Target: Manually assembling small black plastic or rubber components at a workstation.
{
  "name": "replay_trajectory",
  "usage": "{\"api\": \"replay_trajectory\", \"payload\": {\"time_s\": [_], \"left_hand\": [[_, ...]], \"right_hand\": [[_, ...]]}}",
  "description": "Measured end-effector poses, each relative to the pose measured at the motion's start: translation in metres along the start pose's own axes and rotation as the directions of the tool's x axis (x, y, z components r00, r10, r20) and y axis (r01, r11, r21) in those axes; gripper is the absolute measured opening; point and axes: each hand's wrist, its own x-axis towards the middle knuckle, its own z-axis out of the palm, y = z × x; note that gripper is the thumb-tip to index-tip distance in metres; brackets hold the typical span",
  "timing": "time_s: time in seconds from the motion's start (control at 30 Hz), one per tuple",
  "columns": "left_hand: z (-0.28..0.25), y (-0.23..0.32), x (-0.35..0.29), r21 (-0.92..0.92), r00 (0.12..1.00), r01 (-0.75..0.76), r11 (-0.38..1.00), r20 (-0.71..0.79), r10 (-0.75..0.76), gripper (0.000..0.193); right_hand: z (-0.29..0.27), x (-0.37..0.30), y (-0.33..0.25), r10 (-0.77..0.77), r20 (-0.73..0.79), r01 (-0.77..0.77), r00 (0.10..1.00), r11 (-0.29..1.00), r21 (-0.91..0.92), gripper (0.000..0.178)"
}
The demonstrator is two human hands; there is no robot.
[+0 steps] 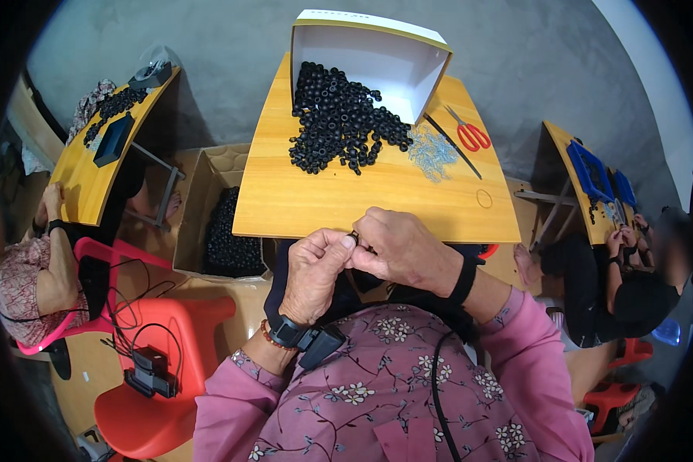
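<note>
My left hand [316,269] and my right hand [400,246] meet at the near edge of the yellow wooden table [316,196]. Between their fingertips they pinch a small black ring-shaped part [354,235], mostly hidden by the fingers. A heap of the same black rings [339,119] spills from a white cardboard box [377,54] lying on its side at the far edge. To the right of that heap lies a pile of small clear-silvery bits [431,152].
Red-handled scissors [470,135], a thin dark rod [453,146] and a loose rubber band [484,199] lie at the table's right. A cardboard carton of black rings [227,231] stands on the floor to the left, near a red chair [158,362]. Other people work at side tables, one on the left [104,150] and one on the right [589,177].
</note>
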Motion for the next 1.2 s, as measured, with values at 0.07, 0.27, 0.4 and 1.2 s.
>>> {"api": "replay_trajectory", "payload": {"time_s": [0.07,0.27,0.4,1.2], "left_hand": [[0.001,-0.001,-0.001,0.045,0.999,-0.024,0.999,-0.022,0.025,0.011],[0.009,-0.002,-0.003,0.209,0.986,-0.099,0.973,-0.111,0.124,0.010],[0.010,-0.003,-0.004,0.275,0.975,-0.133,0.952,-0.135,0.175,0.010],[-0.001,0.000,-0.001,-0.089,0.996,0.002,0.996,-0.087,-0.009,0.013]], "right_hand": [[0.003,-0.001,0.001,-0.006,-0.014,0.006,1.000,1.000,0.001,0.023],[0.016,-0.004,0.009,-0.084,-0.043,0.082,0.996,0.996,-0.047,0.023],[0.018,-0.006,0.007,-0.092,-0.056,0.088,0.994,0.994,-0.063,0.022],[0.025,0.009,0.012,-0.083,-0.093,0.092,0.992,0.991,0.101,0.021]]}}
